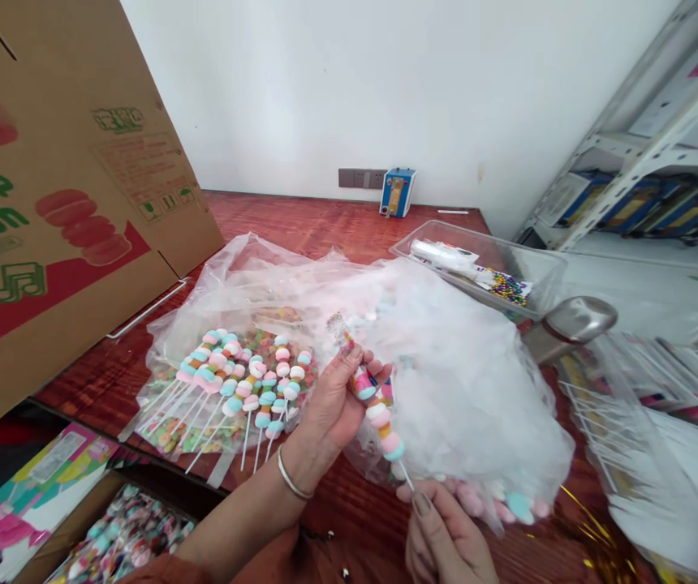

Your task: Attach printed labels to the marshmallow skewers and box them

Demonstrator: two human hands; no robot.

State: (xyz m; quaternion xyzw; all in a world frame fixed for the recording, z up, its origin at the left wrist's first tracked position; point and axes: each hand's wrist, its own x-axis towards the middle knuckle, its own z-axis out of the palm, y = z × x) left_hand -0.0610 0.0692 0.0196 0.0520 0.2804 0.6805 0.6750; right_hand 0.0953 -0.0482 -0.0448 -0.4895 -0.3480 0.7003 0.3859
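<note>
Head view: one marshmallow skewer (377, 415) between two hands, its top seemingly inside a printed wrapper (338, 328)!
Left hand (342, 397) curls round the wrapper; right hand (443, 527) pinches the stick (407, 473). Feeding straight and gently should spare the sweets. One clear tub (528, 266), one blue box (398, 193); the piled skewers (216, 375) overlap beyond counting.

My table (300, 227), laid out before me
Candy sticks (243, 389), left; carton (90, 186), farther left; marshmallow bag (452, 365), right; plastic tub (519, 264), behind bag; shelf (635, 173), far right.

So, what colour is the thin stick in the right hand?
White; the thin stick shows in the head view.
</note>
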